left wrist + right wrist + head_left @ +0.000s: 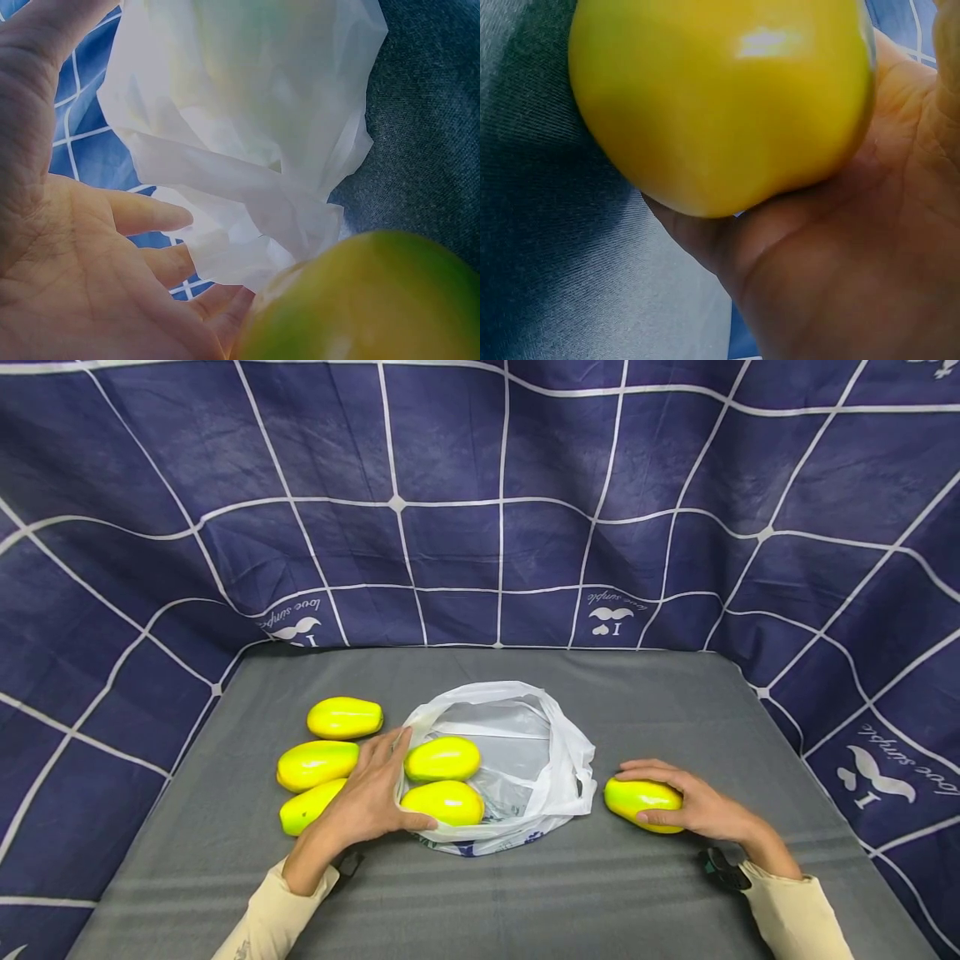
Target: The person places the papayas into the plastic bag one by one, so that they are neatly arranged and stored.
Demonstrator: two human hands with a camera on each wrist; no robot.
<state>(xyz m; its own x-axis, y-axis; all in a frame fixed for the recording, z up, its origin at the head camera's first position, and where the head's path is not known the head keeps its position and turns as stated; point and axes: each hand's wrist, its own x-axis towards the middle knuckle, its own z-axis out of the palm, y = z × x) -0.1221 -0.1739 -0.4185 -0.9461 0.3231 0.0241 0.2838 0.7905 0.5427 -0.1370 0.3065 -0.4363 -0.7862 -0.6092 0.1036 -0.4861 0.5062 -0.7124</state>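
Okay, right hand (pixel 705 806) holds fruit (pixel 636 798), thumb opposite fingers; left hand (pixel 367 800), spread wide, should steady bag (pixel 568 764) beside its thumb.

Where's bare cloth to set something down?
Bare cloth: near middle, between left sleeve, right sleeve and the bag; far right, between bag, right hand and blue backdrop. Crowded: left of the bag, with three yellow fruits and the left hand. Tight: between bag and held fruit.
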